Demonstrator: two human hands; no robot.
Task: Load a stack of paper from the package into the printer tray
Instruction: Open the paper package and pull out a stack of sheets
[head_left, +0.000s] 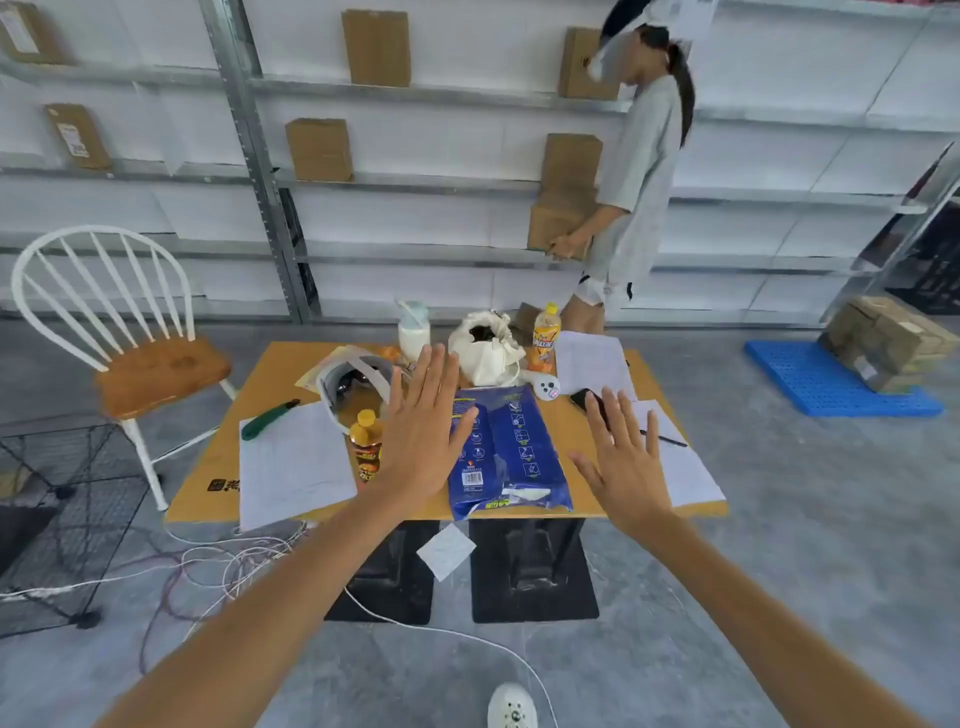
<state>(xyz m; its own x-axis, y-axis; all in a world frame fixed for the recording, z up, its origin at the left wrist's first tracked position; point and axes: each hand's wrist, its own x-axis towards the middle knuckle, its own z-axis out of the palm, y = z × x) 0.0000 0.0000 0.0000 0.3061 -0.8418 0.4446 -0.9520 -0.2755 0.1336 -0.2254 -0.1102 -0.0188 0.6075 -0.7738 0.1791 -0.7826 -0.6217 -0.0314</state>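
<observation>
- Surface (597, 499): low orange top, crowded, directly ahead of both hands. Clutter sits on every side of the package, so any sweep could knock something off.
- Paper package (511, 457): blue wrapper, lying flat between the two hands, its near end reaching the front edge of the surface. The near end looks crumpled or torn open; I cannot tell how far. Risk: lifted by the loose wrapper, the stack may slide out and fan onto the floor.
- Left hand (423, 436): fingers spread, palm forward, holding nothing, hovering over the package's left edge.
- Right hand (626, 457): spread the same way, empty, just right of the package and apart from it.
- Loose sheets (293, 462): left of the left hand; more lie under and beyond the right hand. They could be dragged along with the package.
- Bottle (366, 447): upright, just beside the left hand's wrist side. Likeliest thing to be tipped as that hand closes in.
- Pen (665, 439): just right of the right hand; could roll off.
- No printer tray identifiable in view; carrying the stack there means stepping past floor cables (234, 566), a trip hazard.
</observation>
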